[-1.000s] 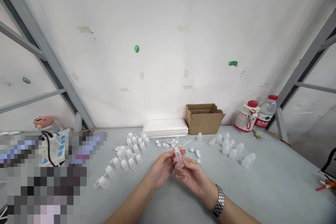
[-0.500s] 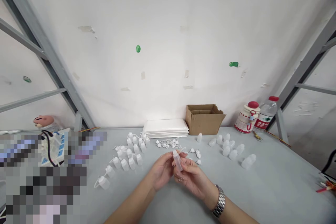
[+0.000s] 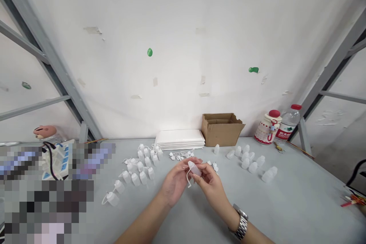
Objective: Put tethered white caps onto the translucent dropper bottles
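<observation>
A small translucent plastic bottle (image 3: 195, 169) is held tilted between both hands above the grey table, its neck toward the upper left. My right hand (image 3: 211, 183) grips its body between thumb and fingers. My left hand (image 3: 177, 183) is closed around the neck end, thumb and fingertips against it. From that end a thin white strap (image 3: 188, 178) hangs down, its tip loose. Just behind the hands lie several white caps with straps (image 3: 181, 155), and more caps (image 3: 214, 166) are partly hidden by my right hand.
Several bottles with straps (image 3: 135, 178) stand on the left; several strapless bottles (image 3: 253, 167) are on the right. A white stack of flat sheets or boxes (image 3: 180, 137) and an open cardboard box (image 3: 221, 135) sit at the wall. A jug (image 3: 266, 129) and water bottle (image 3: 287, 126) stand back right.
The bottle has turned in my hands, and a white strap now dangles at its neck. My left fingers have closed in around the top. My right hand has rotated over the body.
</observation>
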### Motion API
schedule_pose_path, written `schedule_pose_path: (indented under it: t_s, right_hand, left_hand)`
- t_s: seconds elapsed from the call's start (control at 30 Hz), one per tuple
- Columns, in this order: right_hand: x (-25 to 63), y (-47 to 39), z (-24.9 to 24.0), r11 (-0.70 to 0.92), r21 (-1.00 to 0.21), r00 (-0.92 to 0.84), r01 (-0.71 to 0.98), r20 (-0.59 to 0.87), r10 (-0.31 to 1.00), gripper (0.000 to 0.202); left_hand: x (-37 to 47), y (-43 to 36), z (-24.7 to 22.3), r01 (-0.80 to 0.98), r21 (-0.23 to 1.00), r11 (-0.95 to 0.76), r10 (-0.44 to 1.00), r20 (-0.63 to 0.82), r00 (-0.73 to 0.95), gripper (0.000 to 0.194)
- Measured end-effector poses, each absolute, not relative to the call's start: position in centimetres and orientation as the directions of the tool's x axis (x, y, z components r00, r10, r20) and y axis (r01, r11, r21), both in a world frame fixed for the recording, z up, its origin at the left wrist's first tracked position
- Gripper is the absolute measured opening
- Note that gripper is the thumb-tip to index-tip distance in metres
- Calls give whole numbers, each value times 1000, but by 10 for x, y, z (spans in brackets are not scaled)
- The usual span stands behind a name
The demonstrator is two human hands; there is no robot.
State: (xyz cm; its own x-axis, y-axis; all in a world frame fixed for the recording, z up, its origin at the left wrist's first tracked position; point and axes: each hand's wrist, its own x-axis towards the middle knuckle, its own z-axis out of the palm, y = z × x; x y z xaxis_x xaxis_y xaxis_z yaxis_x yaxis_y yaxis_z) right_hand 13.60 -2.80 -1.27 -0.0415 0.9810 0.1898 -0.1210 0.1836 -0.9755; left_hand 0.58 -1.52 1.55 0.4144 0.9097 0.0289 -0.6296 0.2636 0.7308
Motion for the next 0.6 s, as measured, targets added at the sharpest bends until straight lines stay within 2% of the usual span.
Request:
schedule_pose_path:
  t_s: [0.23, 0.43, 0.53, 0.6]
  right_hand:
    - [136, -29, -13, 222, -973, -34, -66, 224, 974, 19]
    - [136, -27, -13, 213, -975, -19, -64, 214, 977, 20]
    - [143, -23, -6, 211, -973, 20, -96, 210, 977, 23]
    - [150, -20, 0, 213, -968, 76, -131, 204, 976, 26]
  left_hand:
    - [6, -15, 15, -555, 814, 172, 933, 46, 356, 14]
    - [3, -10, 15, -505, 849, 156, 935, 37, 352, 20]
    - [-3, -2, 11, -419, 905, 77, 975, 19, 221, 28]
    - [-8, 5, 3, -200, 979, -36, 998, 44, 35, 25]
